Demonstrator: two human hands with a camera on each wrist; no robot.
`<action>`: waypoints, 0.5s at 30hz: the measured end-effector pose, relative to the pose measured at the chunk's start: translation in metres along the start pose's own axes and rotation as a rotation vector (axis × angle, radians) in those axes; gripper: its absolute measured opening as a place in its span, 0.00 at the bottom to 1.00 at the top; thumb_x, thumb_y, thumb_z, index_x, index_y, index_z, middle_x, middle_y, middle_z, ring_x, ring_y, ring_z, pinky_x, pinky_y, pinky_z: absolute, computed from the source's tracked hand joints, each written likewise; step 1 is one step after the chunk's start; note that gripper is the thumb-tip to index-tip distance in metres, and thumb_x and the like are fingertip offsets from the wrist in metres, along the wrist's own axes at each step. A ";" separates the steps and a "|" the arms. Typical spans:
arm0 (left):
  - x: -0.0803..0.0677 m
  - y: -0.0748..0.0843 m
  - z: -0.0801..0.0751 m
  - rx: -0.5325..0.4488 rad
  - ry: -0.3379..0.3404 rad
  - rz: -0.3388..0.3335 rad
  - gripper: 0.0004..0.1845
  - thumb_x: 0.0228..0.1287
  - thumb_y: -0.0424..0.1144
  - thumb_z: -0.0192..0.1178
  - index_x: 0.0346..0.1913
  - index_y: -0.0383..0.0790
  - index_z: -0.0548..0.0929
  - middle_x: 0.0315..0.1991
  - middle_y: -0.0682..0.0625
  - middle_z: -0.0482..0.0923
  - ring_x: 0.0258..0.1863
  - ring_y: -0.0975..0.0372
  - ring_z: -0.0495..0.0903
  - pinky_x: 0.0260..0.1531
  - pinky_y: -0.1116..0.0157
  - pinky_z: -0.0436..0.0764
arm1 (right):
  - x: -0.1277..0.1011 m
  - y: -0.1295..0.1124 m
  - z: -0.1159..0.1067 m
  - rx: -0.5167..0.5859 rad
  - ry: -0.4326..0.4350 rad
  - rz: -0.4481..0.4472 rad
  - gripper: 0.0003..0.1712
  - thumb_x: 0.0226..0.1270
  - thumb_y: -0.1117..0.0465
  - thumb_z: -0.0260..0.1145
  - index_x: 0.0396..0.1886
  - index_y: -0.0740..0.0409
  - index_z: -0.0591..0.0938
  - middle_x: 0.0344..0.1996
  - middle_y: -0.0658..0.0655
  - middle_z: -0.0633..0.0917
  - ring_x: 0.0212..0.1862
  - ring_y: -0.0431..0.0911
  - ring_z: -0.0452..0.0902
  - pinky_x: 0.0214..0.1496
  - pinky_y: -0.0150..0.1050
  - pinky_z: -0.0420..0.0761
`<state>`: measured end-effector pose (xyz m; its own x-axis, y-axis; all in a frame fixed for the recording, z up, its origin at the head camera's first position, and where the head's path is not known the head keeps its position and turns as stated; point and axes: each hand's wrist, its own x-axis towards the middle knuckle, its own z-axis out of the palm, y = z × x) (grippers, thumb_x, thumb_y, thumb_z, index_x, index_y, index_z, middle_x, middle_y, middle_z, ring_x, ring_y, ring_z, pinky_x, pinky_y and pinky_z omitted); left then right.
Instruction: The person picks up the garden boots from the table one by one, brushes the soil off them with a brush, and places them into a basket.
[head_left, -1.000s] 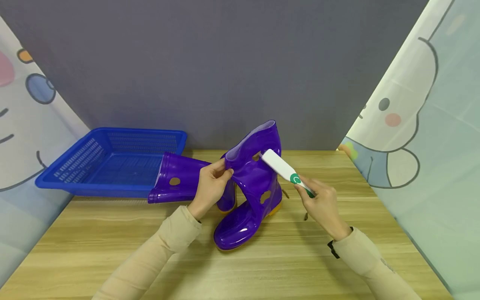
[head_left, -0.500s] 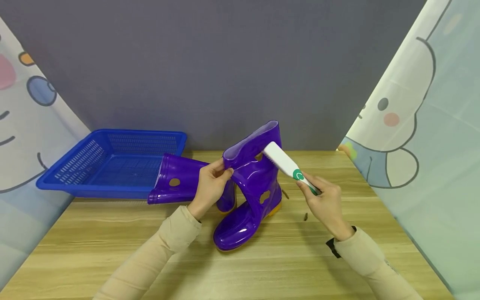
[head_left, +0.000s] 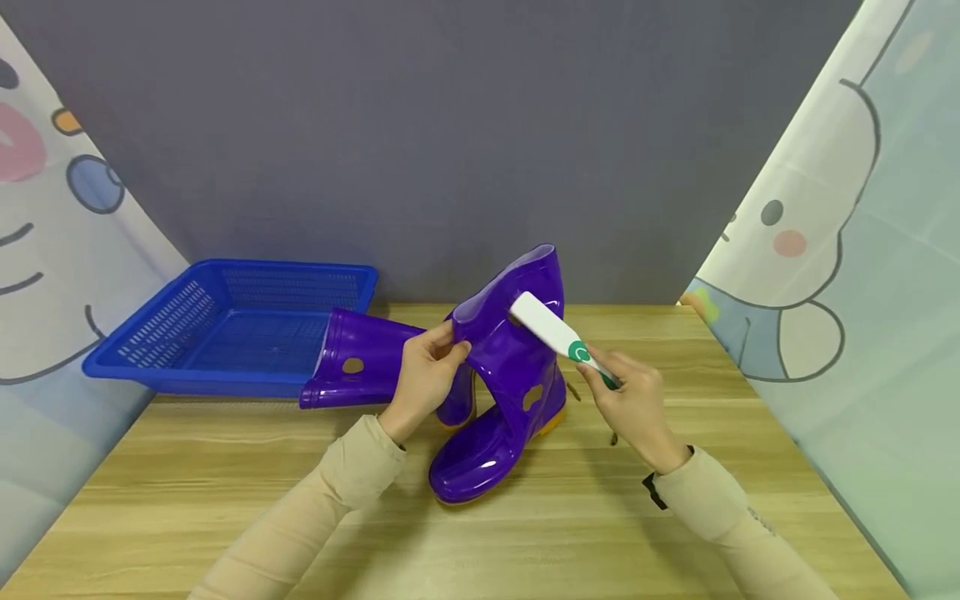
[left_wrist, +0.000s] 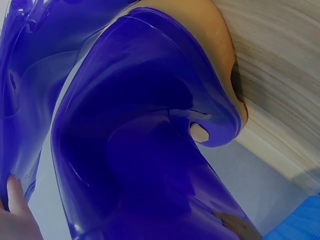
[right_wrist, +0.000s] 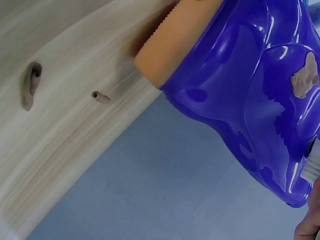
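Observation:
A purple rubber boot (head_left: 517, 358) with an orange sole stands on the table, its shaft leaning. My left hand (head_left: 427, 371) pinches the rim of its shaft between thumb and fingers. In my right hand (head_left: 633, 404) is the handle of a white brush (head_left: 543, 323) with a green mark; its bristles face the upper shaft. A brown patch (right_wrist: 305, 77) shows lower on this boot in the right wrist view. Behind my left hand is a second purple boot (head_left: 375, 358), its shaft bent over to the left and bearing another brown patch (head_left: 353, 365).
A blue plastic basket (head_left: 225, 379) sits at the back left, close to the second boot's shaft. Two small brown bits (right_wrist: 31, 86) lie on the wooden table (head_left: 570, 533) right of the standing boot. A grey panel (head_left: 450, 150) rises behind, with cartoon-printed cloths at both sides.
The brush shifted slightly up and right, then back down and left across the upper shaft, now covering the patch there. My left hand keeps its grip on the rim.

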<state>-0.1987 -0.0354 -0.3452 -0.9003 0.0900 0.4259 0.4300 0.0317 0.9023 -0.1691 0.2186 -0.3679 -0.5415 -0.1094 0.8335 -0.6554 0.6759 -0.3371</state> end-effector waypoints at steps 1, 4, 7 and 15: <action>0.000 0.000 0.000 0.000 0.001 0.000 0.18 0.57 0.21 0.54 0.52 0.30 0.78 0.44 0.37 0.81 0.38 0.53 0.82 0.38 0.71 0.80 | -0.001 0.001 0.000 -0.007 -0.003 0.002 0.17 0.42 0.77 0.72 0.37 0.72 0.83 0.20 0.58 0.83 0.15 0.31 0.59 0.12 0.22 0.58; 0.000 -0.001 0.000 0.005 0.001 0.013 0.19 0.56 0.20 0.54 0.52 0.30 0.78 0.44 0.37 0.81 0.39 0.54 0.82 0.38 0.72 0.80 | -0.002 0.003 0.001 -0.024 -0.012 0.003 0.16 0.42 0.76 0.72 0.36 0.72 0.84 0.20 0.58 0.83 0.15 0.31 0.58 0.12 0.23 0.57; 0.000 -0.002 0.001 0.011 0.000 0.024 0.19 0.56 0.20 0.54 0.52 0.30 0.78 0.44 0.36 0.81 0.39 0.54 0.82 0.38 0.72 0.80 | -0.004 0.003 0.000 -0.033 -0.020 0.007 0.16 0.42 0.76 0.72 0.36 0.71 0.84 0.19 0.57 0.83 0.14 0.30 0.57 0.12 0.22 0.56; 0.001 -0.005 0.000 -0.001 0.001 0.022 0.20 0.56 0.20 0.54 0.53 0.30 0.78 0.45 0.37 0.81 0.39 0.59 0.81 0.39 0.72 0.80 | -0.007 0.004 -0.002 -0.048 -0.029 -0.006 0.17 0.40 0.76 0.73 0.36 0.70 0.84 0.16 0.54 0.81 0.14 0.30 0.55 0.13 0.20 0.54</action>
<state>-0.2013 -0.0353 -0.3490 -0.8908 0.0893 0.4455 0.4494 0.0292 0.8928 -0.1666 0.2236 -0.3743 -0.5529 -0.1345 0.8223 -0.6333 0.7092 -0.3098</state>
